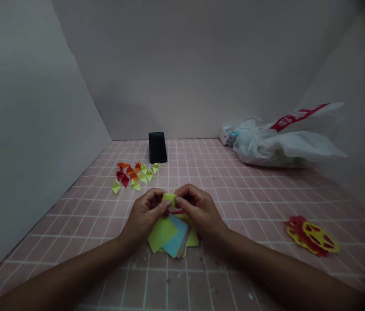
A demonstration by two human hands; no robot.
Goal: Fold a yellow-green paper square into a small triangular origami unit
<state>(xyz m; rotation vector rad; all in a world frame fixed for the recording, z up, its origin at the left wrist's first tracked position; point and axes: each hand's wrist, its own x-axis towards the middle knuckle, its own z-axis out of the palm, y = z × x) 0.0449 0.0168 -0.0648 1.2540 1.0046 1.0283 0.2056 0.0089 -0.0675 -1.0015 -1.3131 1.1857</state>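
Between both hands, a small folded piece of yellow paper (pixel 169 198) is held up just above the table. My left hand (pixel 148 211) pinches its left side, thumb in front. My right hand (pixel 201 209) grips the right edge between thumb and fingers. Below them lies a fanned pile of square paper sheets (pixel 176 242) in yellow-green, light blue, purple and yellow. A strip of red paper (pixel 178 212) shows behind the pile, partly hidden by my right hand. Further off to the left rest several small folded paper figures (pixel 135 175) in red, orange and yellow.
A dark phone (pixel 157 147) stands near the back wall. At the back right lie a white plastic bag (pixel 286 149) with red print and a small box (pixel 229 135). Red and yellow cut-out shapes (pixel 313 236) sit at the right on the pink tiled-pattern tabletop (pixel 253 194).
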